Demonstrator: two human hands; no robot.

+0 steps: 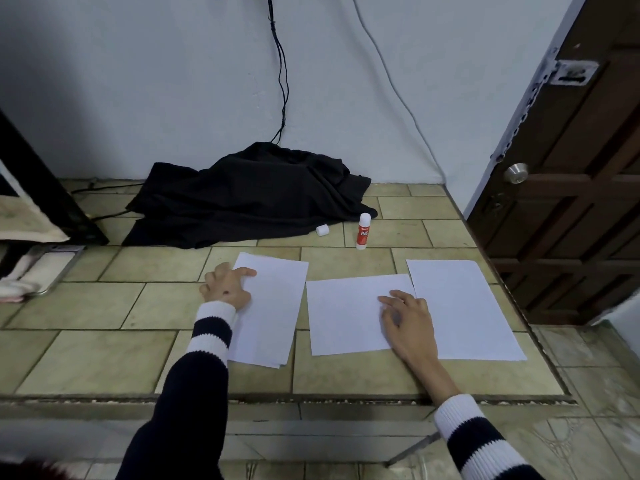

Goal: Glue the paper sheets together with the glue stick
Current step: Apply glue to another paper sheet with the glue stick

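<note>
1. Under the hands, three lots of white paper are laid out on the tiled worktop [104, 355]: the left stack [273, 306], on whose left edge the left hand [227, 287] rests with loosely curled fingers, nothing gripped; the middle sheet [346, 317], pressed by the spread, relaxed fingers of the right hand [408, 318]; and the right sheet [464, 310], just beside that hand, its near corner seemingly overlapped by the middle sheet.
2. Beyond both hands, well apart from them, the glue stick [363, 231] is stood upright and uncapped; its cap [322, 230] is left lying to its left, against a black cloth [249, 195].
3. Drying of the exposed glue is risked if the stick is left open long.
4. A reach across the paper is required, so the upright stick could be knocked over and sheets dragged askew by a sleeve.
5. More than one sheet could be lifted at once from the left stack, whose lower edges are seen fanned.
6. Crooked joining is likely if edges are not squared first.
</note>
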